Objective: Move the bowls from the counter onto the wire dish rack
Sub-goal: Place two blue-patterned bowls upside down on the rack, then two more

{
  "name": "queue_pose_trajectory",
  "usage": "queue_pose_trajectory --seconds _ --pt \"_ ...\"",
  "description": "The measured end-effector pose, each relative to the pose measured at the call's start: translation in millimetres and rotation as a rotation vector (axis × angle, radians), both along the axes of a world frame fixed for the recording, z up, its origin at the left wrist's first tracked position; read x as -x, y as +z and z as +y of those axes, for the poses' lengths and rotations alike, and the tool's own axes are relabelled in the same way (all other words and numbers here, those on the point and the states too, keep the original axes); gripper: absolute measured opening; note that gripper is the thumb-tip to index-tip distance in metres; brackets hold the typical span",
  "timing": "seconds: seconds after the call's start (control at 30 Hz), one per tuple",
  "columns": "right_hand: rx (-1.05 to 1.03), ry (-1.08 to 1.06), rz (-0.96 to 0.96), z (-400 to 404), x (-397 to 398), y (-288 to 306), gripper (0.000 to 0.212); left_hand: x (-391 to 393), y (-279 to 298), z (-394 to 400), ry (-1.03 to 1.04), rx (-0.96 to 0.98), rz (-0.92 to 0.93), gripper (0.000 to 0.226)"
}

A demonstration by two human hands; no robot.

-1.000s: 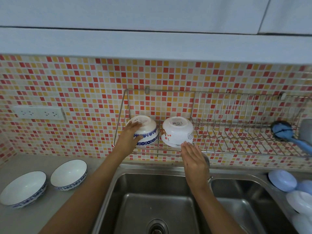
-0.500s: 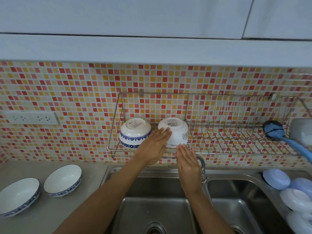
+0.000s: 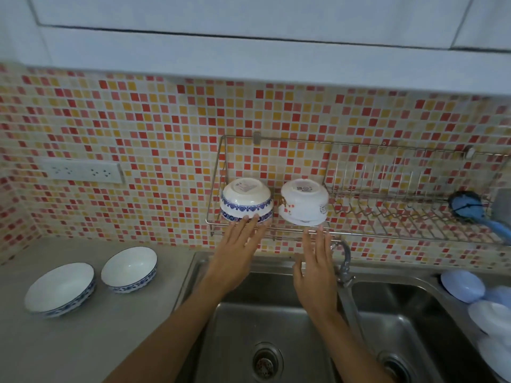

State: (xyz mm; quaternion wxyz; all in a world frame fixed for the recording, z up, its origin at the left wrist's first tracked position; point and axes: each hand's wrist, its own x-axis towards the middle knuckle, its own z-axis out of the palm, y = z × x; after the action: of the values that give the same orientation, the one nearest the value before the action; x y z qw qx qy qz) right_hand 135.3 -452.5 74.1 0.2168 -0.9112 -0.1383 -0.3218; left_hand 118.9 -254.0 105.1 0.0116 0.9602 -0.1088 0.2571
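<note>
Two bowls sit upside down at the left end of the wire dish rack on the tiled wall: a blue-patterned bowl and a white bowl with red flowers. My left hand is flat and open just below the blue-patterned bowl, fingertips at its rim. My right hand is open below the white bowl, holding nothing. Two shallow blue-rimmed bowls stand upright on the grey counter at the left: the larger and the smaller.
A double steel sink lies under my arms, with a tap between the basins. A blue brush lies at the rack's right end. Pale plastic lids are stacked at the right. A wall socket is at the left.
My left hand has let go of the blue-patterned bowl and dropped below the rack. My right hand stays open under the white bowl. The view has shifted left.
</note>
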Motion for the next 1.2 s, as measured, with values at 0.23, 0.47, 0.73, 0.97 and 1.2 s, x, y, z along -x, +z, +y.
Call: queue_pose_trajectory --seconds 0.23,0.47,0.73,0.97,1.2 --pt "0.038 0.144 0.210 80.5 34.1 -43.2 0.085 55.1 -40.2 72.3 0.069 0.222 0.139 0.071" --pt "0.082 0.370 0.462 197.4 59.5 -85.7 0.076 104.4 -88.3 210.7 0.375 0.363 0.303 0.059" --pt "-0.140 0.354 0.859 333.8 54.5 -88.1 0.084 87.7 -99.7 311.7 0.538 0.513 0.389 0.064" --pt "-0.318 0.189 1.130 399.8 36.7 -89.3 0.078 40.2 -115.9 341.5 0.491 0.536 0.645 0.066" --pt "-0.497 0.084 1.316 422.5 22.9 -108.9 0.061 13.0 -128.6 353.8 0.580 0.588 0.727 0.069"
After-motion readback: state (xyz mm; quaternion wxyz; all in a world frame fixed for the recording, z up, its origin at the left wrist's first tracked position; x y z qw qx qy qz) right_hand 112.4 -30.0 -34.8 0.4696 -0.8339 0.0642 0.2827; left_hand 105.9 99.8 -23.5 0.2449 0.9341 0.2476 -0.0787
